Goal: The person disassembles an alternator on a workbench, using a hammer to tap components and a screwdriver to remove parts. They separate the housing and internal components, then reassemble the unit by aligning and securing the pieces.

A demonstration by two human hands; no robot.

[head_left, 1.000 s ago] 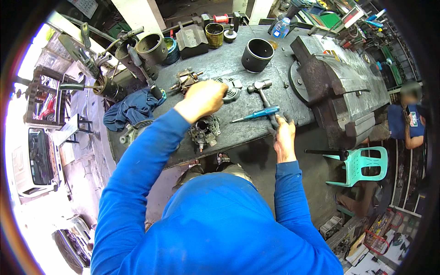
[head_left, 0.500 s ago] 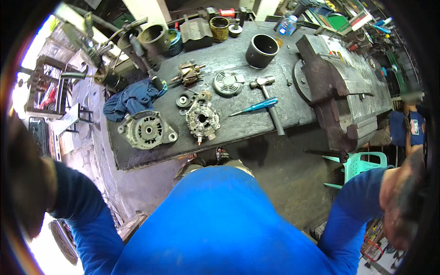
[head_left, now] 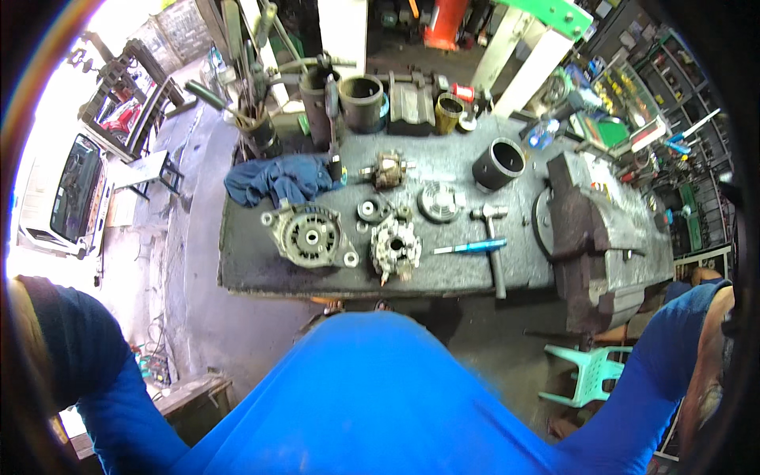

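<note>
Both my forearms, in blue sleeves, rise along the picture's sides; my hands lie past the dark rim, out of sight. Neither arm touches the workbench [head_left: 257,273]. Alternator parts lie there: a front housing [head_left: 312,237] with vent slots, a rear frame [head_left: 396,250] with its inner parts exposed, a rotor [head_left: 389,169] behind, and a round vented cover [head_left: 442,202]. A small round pulley-like part [head_left: 368,210] sits beside the rear frame. To the right, a blue-handled screwdriver [head_left: 473,246] rests across the handle of a hammer [head_left: 497,273].
A large bench vise [head_left: 594,237] takes up the bench's right end. At the back stand a dark metal cylinder [head_left: 499,164], a bottle [head_left: 542,134] and several cans. Blue cloth [head_left: 277,178] lies at left. A green plastic stool [head_left: 586,376] stands below the vise; a white vehicle [head_left: 63,202] is outside.
My view has tilted up and turned left, so the bench sits lower and farther right in the picture. Both arms have shifted outward, taking my hands out of sight. The bench parts look unmoved.
</note>
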